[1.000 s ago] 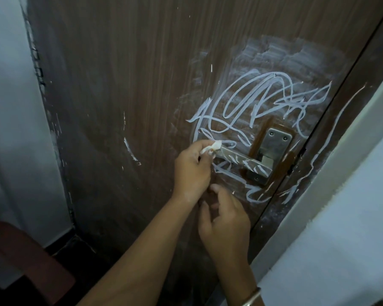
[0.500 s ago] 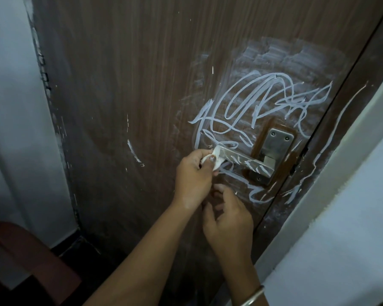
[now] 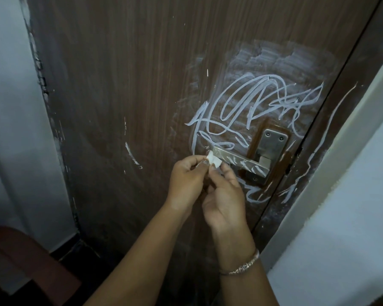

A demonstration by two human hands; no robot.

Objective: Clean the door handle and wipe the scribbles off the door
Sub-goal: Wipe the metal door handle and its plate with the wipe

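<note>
A brown wood-grain door (image 3: 131, 89) carries white scribbles (image 3: 252, 104) above and around its metal lever handle (image 3: 241, 161); white streaks also lie on the lever itself. The handle's back plate (image 3: 272, 143) sits to the right. My left hand (image 3: 186, 180) pinches a small white wipe (image 3: 213, 160) at the lever's free left end. Just below and to the right, my right hand (image 3: 223, 195) pinches the same wipe from underneath with thumb and fingertips. A bangle circles the right wrist.
The dark door frame (image 3: 345, 120) to the right bears a long white streak. A pale wall (image 3: 352, 217) rises at the right and another (image 3: 7, 107) at the left. A reddish-brown object (image 3: 20, 261) fills the bottom left corner.
My right hand rose from below the handle and took hold of the wipe beside my left fingers. The left hand dropped slightly along with the wipe.
</note>
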